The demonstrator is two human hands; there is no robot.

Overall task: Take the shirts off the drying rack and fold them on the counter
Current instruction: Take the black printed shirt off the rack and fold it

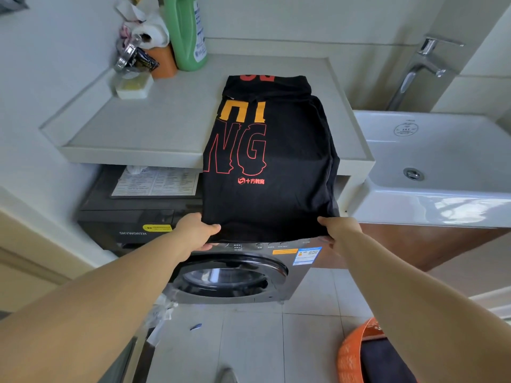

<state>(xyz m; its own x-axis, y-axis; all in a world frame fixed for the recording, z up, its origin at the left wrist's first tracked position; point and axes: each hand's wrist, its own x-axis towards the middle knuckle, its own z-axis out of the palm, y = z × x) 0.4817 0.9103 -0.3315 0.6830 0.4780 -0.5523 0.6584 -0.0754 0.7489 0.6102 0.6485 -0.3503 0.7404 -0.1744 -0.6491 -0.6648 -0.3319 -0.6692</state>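
Observation:
A black shirt (287, 161) with orange and red lettering lies lengthwise on the pale counter (143, 125), folded into a long strip. Its lower part hangs past the counter's front edge over the washing machine. My left hand (197, 230) grips the bottom left corner of the hem, thumb on top. At the bottom right corner my right hand (338, 228) holds the hem, its fingers hidden under the cloth. The drying rack is out of sight.
A green detergent bottle (188, 31), a paper roll (150, 33) and a small white dish (134, 85) crowd the counter's back left. A white sink (442, 167) with a tap (423, 62) sits to the right. A dark washing machine (235, 272) stands below; an orange basket (367, 352) is on the floor.

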